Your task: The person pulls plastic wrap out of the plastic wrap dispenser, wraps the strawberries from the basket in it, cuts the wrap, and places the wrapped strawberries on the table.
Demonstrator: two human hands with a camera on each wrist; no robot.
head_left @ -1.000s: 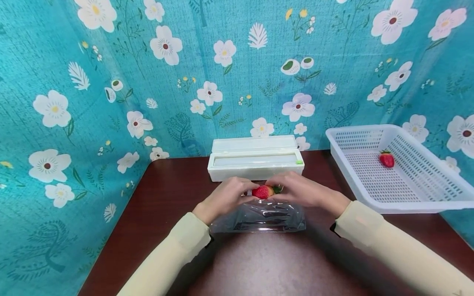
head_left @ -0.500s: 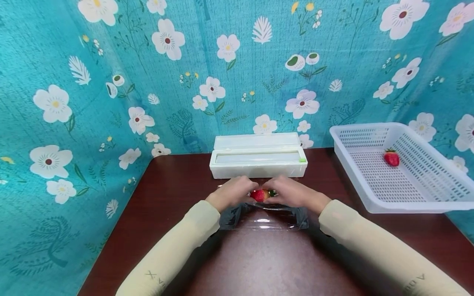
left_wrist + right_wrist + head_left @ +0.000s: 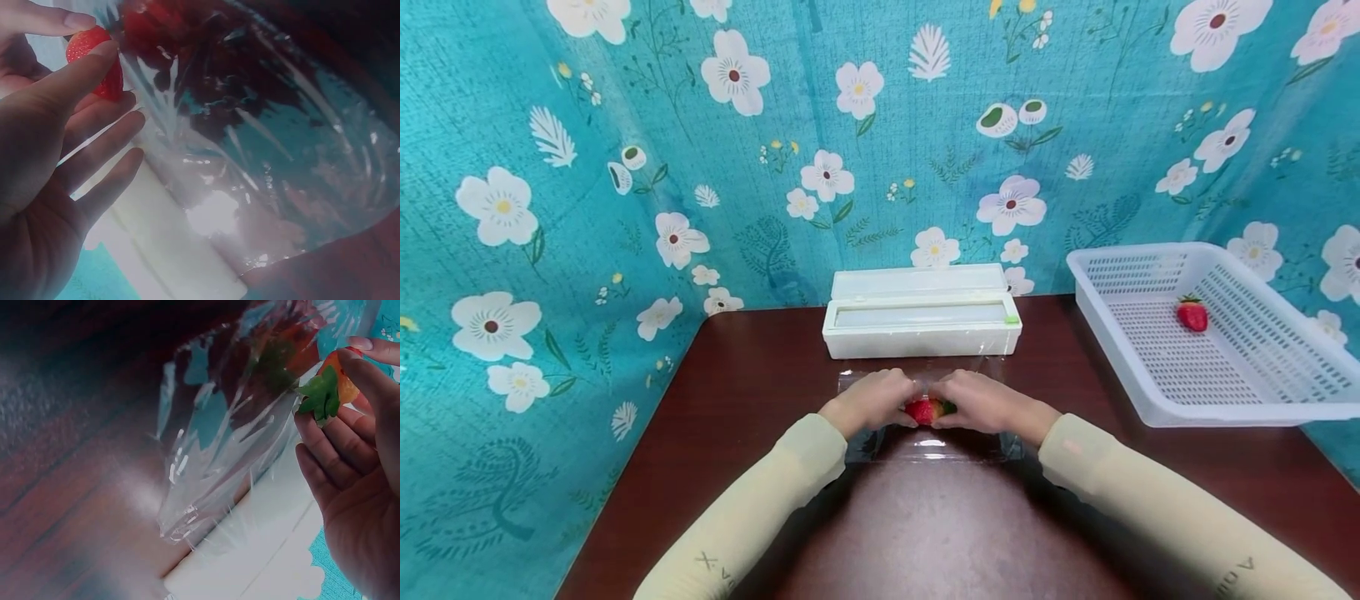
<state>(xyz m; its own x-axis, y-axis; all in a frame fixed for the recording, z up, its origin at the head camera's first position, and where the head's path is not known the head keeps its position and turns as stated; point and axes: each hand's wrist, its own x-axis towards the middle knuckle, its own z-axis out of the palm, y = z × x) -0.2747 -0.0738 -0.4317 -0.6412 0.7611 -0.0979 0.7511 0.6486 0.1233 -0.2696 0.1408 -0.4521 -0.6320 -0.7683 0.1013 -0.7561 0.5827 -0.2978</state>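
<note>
Both hands hold one strawberry [image 3: 922, 411] between them, low over a sheet of clear plastic wrap [image 3: 934, 451] on the table. My left hand [image 3: 874, 402] pinches its red tip end with thumb and fingers. At the leafy end, my right hand [image 3: 981, 404] pinches it the same way; the green leaves [image 3: 321, 395] show in the right wrist view. The other fingers of each hand are extended. In the left wrist view the wrap [image 3: 262, 137] is wrinkled and mirrors the berry. Whether the strawberry touches the wrap, I cannot tell.
Behind the hands stands a long white plastic wrap dispenser box [image 3: 922, 343] with its lid raised. A white perforated basket [image 3: 1225, 414] sits at the right, with another strawberry [image 3: 1192, 314] inside. The dark wooden table [image 3: 760, 358] meets a teal floral cloth [image 3: 775, 200] behind.
Both hands have lowered the strawberry and brought it slightly towards me. More of the wrap shows behind the hands, and it looks flatter. The head view has shifted a little.
</note>
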